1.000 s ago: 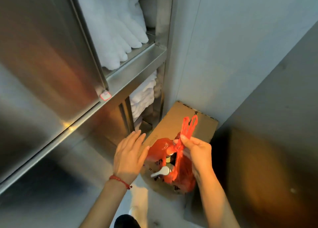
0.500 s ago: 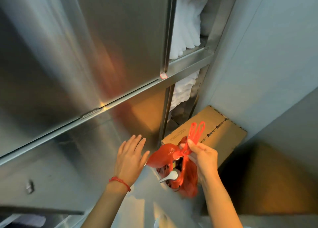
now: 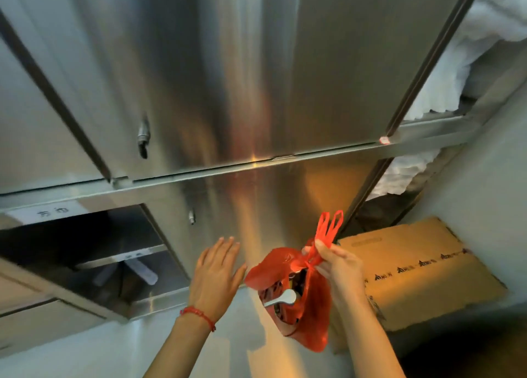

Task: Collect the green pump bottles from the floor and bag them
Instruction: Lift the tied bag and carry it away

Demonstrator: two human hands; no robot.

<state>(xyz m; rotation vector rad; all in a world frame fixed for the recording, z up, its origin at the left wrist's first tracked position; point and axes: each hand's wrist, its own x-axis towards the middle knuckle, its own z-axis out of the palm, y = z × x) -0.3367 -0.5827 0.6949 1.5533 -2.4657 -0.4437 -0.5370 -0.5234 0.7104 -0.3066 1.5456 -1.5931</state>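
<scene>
Bag hanging from right hand, left hand free.
Left hand (image 3: 214, 275) is hovering flat, fingers spread, gripping nothing, just beside the red bag (image 3: 296, 300); right hand (image 3: 338, 266) is pinching the bag's bunched handles. White pump head (image 3: 281, 297) is poking out of the mouth; bottle colour hidden. Film is thin and slippery and the load probably sags, so supporting underneath looks safest.

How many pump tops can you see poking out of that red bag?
1. A single white pump head sticks out of the red bag that the right hand holds by its handles. More bottles may be hidden inside.
</scene>
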